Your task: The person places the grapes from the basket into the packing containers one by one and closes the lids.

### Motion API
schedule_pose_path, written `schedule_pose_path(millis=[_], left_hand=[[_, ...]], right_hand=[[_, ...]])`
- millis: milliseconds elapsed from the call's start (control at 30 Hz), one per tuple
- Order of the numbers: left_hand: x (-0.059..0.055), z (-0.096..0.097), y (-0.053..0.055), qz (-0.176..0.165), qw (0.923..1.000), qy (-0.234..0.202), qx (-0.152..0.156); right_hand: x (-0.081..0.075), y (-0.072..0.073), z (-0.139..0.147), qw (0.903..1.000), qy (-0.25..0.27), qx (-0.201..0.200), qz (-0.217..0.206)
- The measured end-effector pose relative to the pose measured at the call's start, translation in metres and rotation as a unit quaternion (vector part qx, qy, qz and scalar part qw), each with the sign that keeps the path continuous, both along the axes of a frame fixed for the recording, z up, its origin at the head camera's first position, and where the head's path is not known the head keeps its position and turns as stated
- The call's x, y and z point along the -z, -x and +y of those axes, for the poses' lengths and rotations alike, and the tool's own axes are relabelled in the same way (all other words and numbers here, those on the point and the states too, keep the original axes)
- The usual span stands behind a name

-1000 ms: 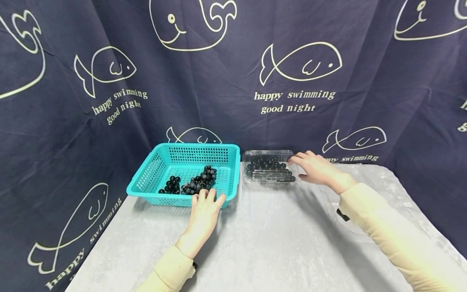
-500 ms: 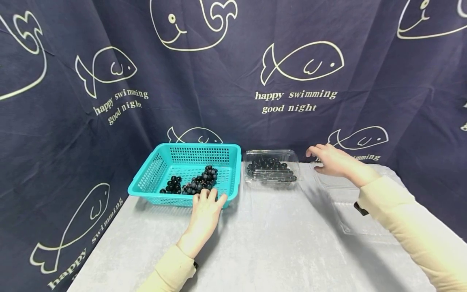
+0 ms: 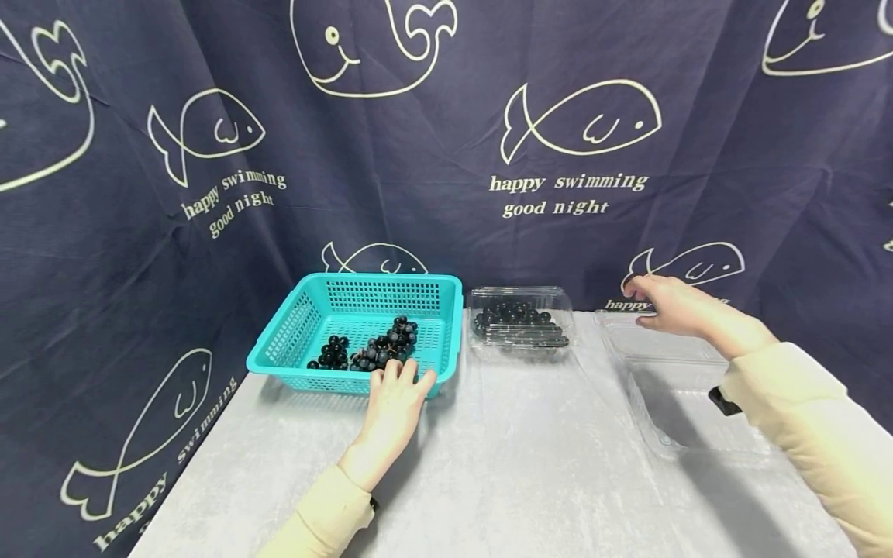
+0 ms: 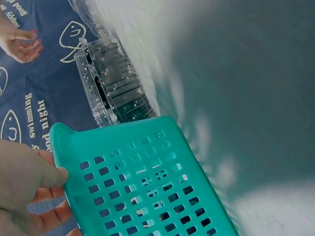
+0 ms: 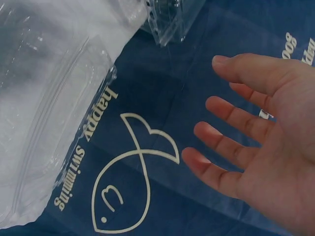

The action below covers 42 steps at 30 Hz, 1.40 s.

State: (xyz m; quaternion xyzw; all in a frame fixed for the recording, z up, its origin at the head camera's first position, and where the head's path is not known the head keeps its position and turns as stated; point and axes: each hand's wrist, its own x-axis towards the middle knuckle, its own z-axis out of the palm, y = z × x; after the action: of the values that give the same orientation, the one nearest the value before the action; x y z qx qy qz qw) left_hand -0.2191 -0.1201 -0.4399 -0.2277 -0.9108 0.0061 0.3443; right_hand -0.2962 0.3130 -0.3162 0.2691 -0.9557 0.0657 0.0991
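Note:
My left hand (image 3: 391, 407) grips the front rim of a turquoise plastic basket (image 3: 300, 380) near its right corner. In the left wrist view the thumb lies against the outside of the basket wall (image 4: 142, 142), with fingers over the rim. Dark grapes (image 3: 384, 349) lie in a bunch inside, beside a smaller cluster (image 3: 333, 353). Right of the basket stands a clear plastic box (image 3: 523, 293), lid down, with dark grapes inside. My right hand (image 3: 677, 306) hovers with spread, lightly bent fingers, holding nothing, over the back of an unfilled clear clamshell box (image 3: 670, 422), which lies unfolded.
A grey-white table (image 3: 530, 465) carries everything. Close behind the basket and boxes hangs a dark blue curtain (image 3: 446, 170) with fish drawings. The right forearm's sleeve (image 3: 802, 411) overlaps part of the unfolded box in the head view.
My right hand has let go of the lidded grape box and moved right, over the unfolded box. The left hand stays on the basket rim.

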Motion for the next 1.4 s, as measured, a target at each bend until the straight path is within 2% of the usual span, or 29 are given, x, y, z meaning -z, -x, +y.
schedule_pose_path(millis=[467, 733, 1000, 1200, 1400], left_hand=[[-0.006, -0.002, 0.002, -0.007, 0.9995, 0.027, 0.015], [-0.015, -0.008, 0.004, -0.045, 0.9967, 0.055, 0.040], [-0.024, -0.019, 0.006, -0.096, 0.9902, 0.066, 0.076], [-0.025, -0.026, 0.008, -0.108, 0.9874, 0.063, 0.097], [-0.026, -0.027, 0.009, -0.119, 0.9863, 0.060, 0.098]], right_hand=[[0.008, -0.010, 0.047, 0.9985, -0.004, 0.052, -0.015], [0.019, -0.019, 0.064, 0.9978, 0.011, 0.063, 0.018], [0.027, -0.025, 0.081, 0.9957, 0.023, 0.090, -0.004], [0.040, -0.030, 0.096, 0.9944, 0.039, 0.094, 0.030], [0.053, -0.037, 0.110, 0.9922, 0.058, 0.098, 0.052]])
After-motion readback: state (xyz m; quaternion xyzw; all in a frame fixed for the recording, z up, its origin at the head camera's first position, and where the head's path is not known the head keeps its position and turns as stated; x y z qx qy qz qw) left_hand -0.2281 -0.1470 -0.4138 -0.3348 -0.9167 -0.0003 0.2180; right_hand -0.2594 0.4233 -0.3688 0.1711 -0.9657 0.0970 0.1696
